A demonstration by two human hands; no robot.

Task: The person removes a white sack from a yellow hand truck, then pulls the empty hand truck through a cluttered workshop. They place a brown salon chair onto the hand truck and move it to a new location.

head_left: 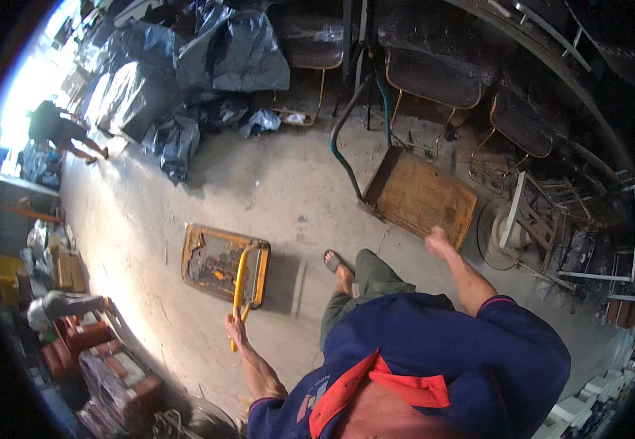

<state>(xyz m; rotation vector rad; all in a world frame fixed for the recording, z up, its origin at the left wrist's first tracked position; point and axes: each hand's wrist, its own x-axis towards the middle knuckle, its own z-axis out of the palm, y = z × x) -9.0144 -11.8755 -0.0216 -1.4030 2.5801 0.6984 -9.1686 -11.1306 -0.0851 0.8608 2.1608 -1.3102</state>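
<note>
Behind the yellow handle (241, 282), left hand (235, 327) grip partly hidden.

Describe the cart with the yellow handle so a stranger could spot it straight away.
On the bare concrete floor, left of the person's sandalled foot, lies a flat platform cart. The left hand grips its yellow handle. Unlike the wooden-decked cart with a dark green handle near the right hand, this one has a worn orange-yellow frame and a dark, rusty deck.
</note>
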